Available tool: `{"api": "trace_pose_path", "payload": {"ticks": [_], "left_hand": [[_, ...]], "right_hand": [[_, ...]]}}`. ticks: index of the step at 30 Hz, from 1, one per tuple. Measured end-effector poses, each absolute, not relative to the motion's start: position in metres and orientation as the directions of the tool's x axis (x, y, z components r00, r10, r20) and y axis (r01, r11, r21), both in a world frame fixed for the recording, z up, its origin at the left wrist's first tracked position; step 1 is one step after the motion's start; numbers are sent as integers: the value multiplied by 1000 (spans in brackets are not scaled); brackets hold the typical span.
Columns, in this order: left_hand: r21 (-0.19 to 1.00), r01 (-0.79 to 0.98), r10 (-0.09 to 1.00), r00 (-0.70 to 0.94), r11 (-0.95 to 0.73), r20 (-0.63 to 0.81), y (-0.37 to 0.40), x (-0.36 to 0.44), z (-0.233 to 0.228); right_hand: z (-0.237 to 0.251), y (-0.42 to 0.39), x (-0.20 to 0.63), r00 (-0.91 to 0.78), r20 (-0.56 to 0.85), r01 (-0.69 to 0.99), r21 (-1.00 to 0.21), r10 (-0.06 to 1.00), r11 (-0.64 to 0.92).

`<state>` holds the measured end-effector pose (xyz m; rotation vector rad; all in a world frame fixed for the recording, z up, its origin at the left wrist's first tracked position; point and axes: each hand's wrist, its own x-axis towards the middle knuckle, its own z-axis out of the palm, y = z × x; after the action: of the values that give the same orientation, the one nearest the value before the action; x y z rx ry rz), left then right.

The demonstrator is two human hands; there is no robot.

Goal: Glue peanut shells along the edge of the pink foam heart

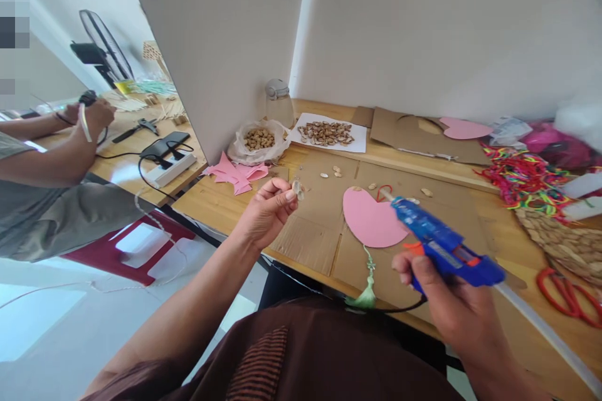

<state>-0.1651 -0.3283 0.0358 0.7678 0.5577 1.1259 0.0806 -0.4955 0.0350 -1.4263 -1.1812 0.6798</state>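
Between thumb and fingers, my left hand (269,210) pinches a small pale nutshell half (298,190), apparently peanut, above the cardboard. My right hand (446,297) is wrapped round the handle of a blue hot glue gun (446,243) with an orange trigger, its nozzle toward the upper left. A glue stick (545,332) runs out of its back. Partly behind the gun lies a pink paper heart (374,218) with a red loop at the top and a green tassel (369,291) hanging below. Loose shells (337,171) lie on the cardboard (313,232) around it.
Behind are a bag of peanuts (259,139), shell pieces (325,133) on white paper, and a jar (279,103). Colourful cords (522,178) and red scissors (569,294) lie right; pink paper scraps (237,172) left. Another person's hands (96,114) work at a table beyond the partition.
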Motion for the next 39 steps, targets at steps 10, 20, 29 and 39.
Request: {"api": "trace_pose_path", "payload": {"ticks": [10, 20, 29, 39], "left_hand": [[955, -281, 944, 328, 90, 8, -310, -122, 20], [1000, 22, 942, 334, 10, -17, -273, -60, -15], [994, 108, 938, 347, -29, -10, -259, -29, -29], [978, 183, 915, 402, -100, 18, -245, -17, -33]], "right_hand": [[72, -496, 166, 515, 151, -106, -966, 844, 238], [-5, -412, 181, 313, 287, 241, -946, 905, 216], [-46, -405, 175, 337, 169, 95, -985, 926, 145], [-42, -403, 194, 341, 156, 236, -969, 927, 76]]}}
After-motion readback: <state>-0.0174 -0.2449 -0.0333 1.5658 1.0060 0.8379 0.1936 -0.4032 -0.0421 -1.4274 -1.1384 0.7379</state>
